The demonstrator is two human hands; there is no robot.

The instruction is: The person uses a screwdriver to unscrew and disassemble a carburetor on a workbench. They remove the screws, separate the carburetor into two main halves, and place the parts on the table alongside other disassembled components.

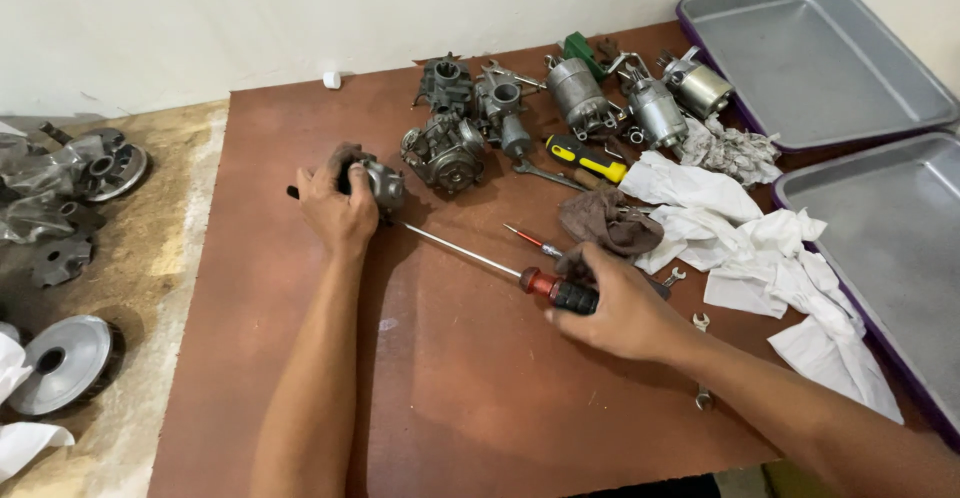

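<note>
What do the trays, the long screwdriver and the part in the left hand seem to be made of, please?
Trays: likely dull sheet metal, grey and matte. Screwdriver: shiny steel shaft, with a red and black handle, probably plastic. Part in the left hand: apparently cast metal, dull grey.

Head camera looks steeply down, close over the brown board (pixel 480 398).

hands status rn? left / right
Left hand: closed on a small metal carburetor part.
Right hand: closed on the red-and-black handle of a long screwdriver.

carburetor (pixel 381 182): dull grey metal | screwdriver (pixel 500 263): shiny steel shaft | board (pixel 460 378): matt brown wood
</note>
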